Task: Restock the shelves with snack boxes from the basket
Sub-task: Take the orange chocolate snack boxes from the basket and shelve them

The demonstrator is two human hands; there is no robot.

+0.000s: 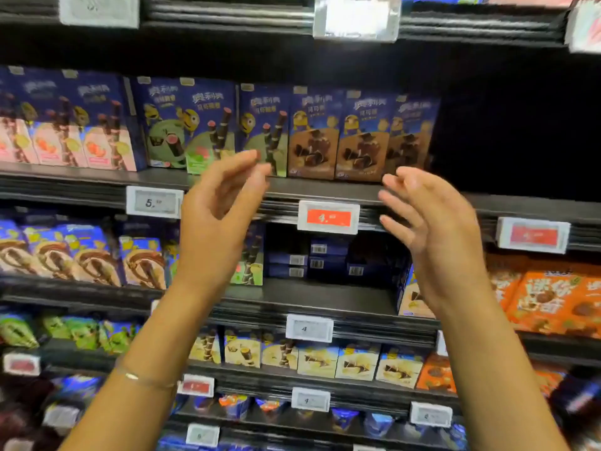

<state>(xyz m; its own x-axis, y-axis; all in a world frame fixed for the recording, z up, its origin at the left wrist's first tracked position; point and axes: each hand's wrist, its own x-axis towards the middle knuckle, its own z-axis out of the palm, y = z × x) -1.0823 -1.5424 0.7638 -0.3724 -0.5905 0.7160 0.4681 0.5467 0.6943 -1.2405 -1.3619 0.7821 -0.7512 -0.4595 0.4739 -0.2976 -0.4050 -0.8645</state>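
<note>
Both hands hover empty before the shelf [97, 185]: left hand [224, 203] and right hand [432, 229] have loosely spread fingers and grasp nothing. Boxes [361, 138] stand upright just behind them; the basket is out of view. These cartons are probably light, stiff and crushable; take them across the flat faces.

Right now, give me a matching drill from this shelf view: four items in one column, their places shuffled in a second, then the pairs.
1. pink-fronted blue snack boxes
2. brown-fronted blue snack boxes
3. orange snack boxes
4. grey price tag reading 5

A. shelf edge, just left of the left hand
B. right end, one shelf below the upper shelf
C. upper shelf, far left
D. upper shelf, beside the dark gap

Pairs: 1-C, 2-D, 3-B, 4-A.
</note>
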